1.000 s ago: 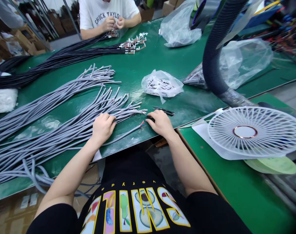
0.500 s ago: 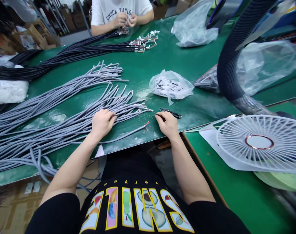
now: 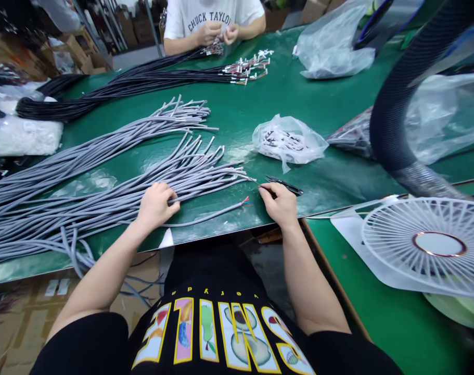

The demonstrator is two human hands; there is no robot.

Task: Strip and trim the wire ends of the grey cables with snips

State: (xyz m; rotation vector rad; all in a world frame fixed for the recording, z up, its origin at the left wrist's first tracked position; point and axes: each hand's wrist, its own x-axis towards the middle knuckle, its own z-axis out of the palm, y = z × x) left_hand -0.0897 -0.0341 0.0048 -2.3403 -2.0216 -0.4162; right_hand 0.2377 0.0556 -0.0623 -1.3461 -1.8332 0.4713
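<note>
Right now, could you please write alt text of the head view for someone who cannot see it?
A person's left hand clasps gray cables fanned across a green table, while the right hand touches one cable's thin wire end beside a black tool. A white fan lies right; a co-worker sits opposite with black cables.

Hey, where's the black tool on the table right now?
In the head view, the black tool lies on the green table, right by the right hand fingertips, with the small bag just behind it.
</note>
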